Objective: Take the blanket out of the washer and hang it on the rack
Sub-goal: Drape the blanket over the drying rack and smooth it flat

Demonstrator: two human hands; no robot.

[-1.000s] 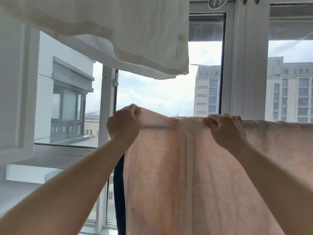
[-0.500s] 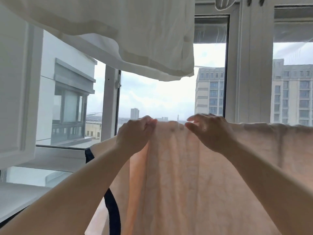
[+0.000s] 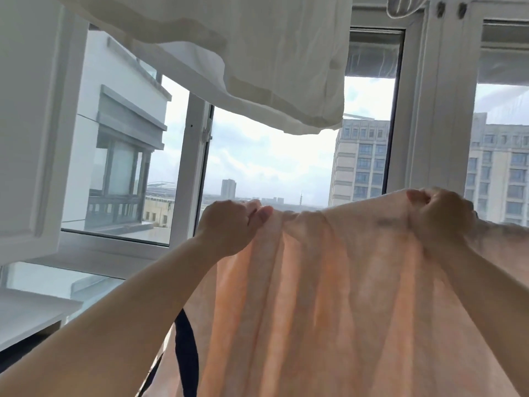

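Note:
A thin peach-pink blanket (image 3: 329, 296) hangs in front of me, bunched into vertical folds along its top edge. My left hand (image 3: 229, 224) pinches that top edge near the left end. My right hand (image 3: 440, 216) grips the top edge farther right, fingers curled over the cloth. The fabric sags slightly between the two hands. The rack bar under the blanket is hidden by the cloth. The washer is out of view.
A white sheet (image 3: 229, 47) hangs overhead across the top of the view. White window frames (image 3: 415, 124) stand right behind the blanket, with buildings outside. A dark strap or garment edge (image 3: 186, 348) hangs at the blanket's lower left. A white ledge (image 3: 31, 313) lies at lower left.
My hands have moved apart along the blanket's top edge, the right one going far to the right. The blanket's left part is now spread wider, and the view has tilted up a little.

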